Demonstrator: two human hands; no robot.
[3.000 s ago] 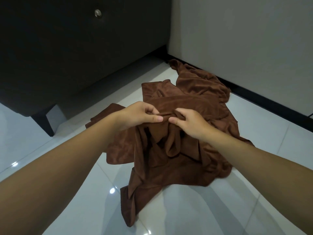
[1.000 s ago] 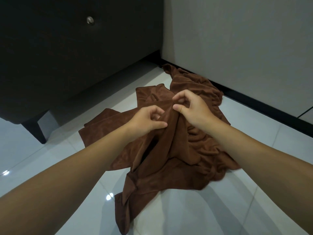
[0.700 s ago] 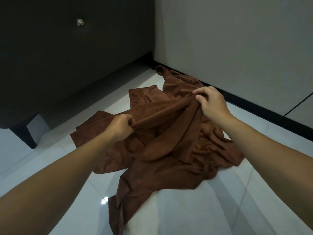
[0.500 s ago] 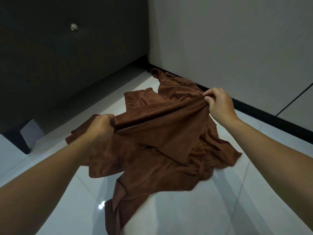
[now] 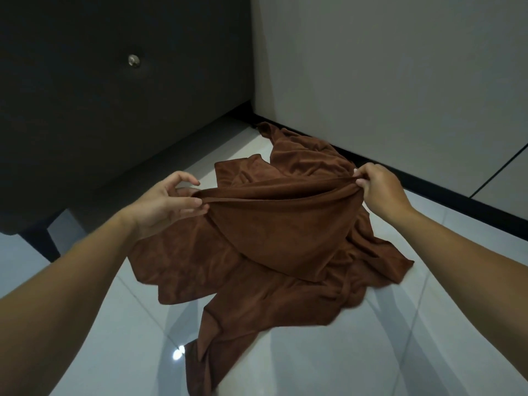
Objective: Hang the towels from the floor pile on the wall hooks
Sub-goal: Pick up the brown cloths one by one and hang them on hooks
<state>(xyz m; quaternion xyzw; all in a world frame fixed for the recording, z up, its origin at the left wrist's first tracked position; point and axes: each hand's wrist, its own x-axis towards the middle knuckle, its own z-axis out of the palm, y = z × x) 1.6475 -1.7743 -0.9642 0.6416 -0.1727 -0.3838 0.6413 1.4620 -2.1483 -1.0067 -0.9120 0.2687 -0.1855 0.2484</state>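
A pile of brown towels (image 5: 257, 298) lies on the white tiled floor near the wall corner. One brown towel (image 5: 285, 224) is lifted off the pile, its top hem stretched between my hands and its body sagging onto the pile. My left hand (image 5: 168, 204) pinches the hem's left end between thumb and fingers. My right hand (image 5: 380, 187) pinches the right end. No wall hooks are in view.
A dark cabinet (image 5: 85, 110) with a round metal knob (image 5: 133, 60) stands at the left on a dark leg (image 5: 43, 241). A grey wall (image 5: 400, 67) with a black skirting strip (image 5: 445, 195) runs behind the pile. Glossy tiles (image 5: 357, 352) lie in front.
My hands have moved apart from the middle of the pile, drawing one towel's hem out taut and lifting it. The view has tilted up slightly.
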